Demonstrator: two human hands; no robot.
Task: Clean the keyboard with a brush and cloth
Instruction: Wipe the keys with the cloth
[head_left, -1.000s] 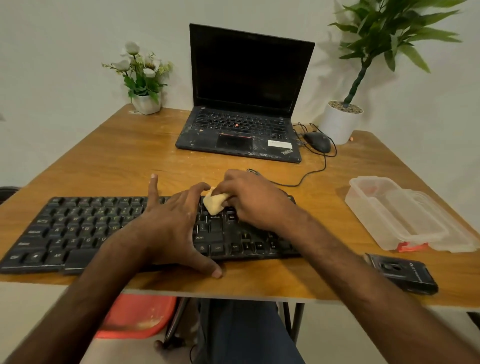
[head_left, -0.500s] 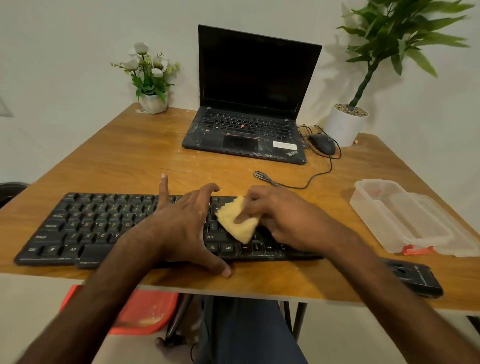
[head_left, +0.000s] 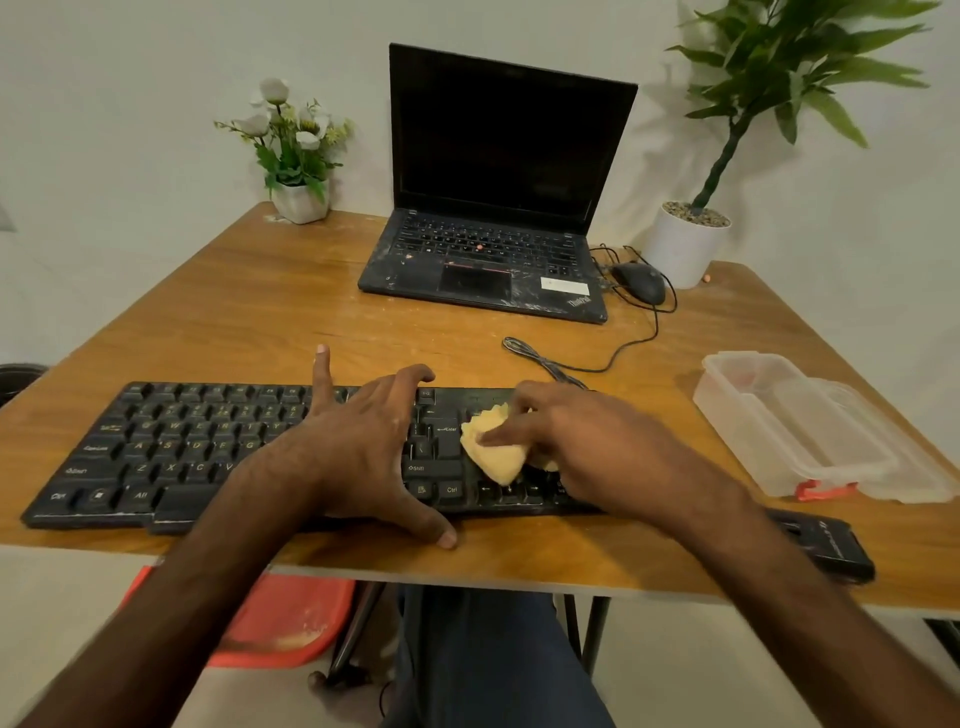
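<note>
A black full-size keyboard (head_left: 171, 452) lies along the near edge of the wooden table (head_left: 260, 312). My left hand (head_left: 363, 452) rests spread across its middle, the thumb on the table's front edge and the fingers reaching over the back edge. My right hand (head_left: 587, 447) presses a small yellow cloth (head_left: 493, 449) onto the keys just right of Enter, above the arrow keys, fingers curled over it. No brush is in view.
An open black laptop (head_left: 493, 208) stands at the back, with a wired mouse (head_left: 641, 280) beside it. A white flower pot (head_left: 298, 202) and a potted plant (head_left: 685, 244) sit at the far corners. A clear plastic box (head_left: 795, 431) and a black device (head_left: 821, 545) lie at right.
My right hand has slid the cloth rightward and nearer along the keyboard. More of the cloth shows now. My left hand stays spread on the middle keys.
</note>
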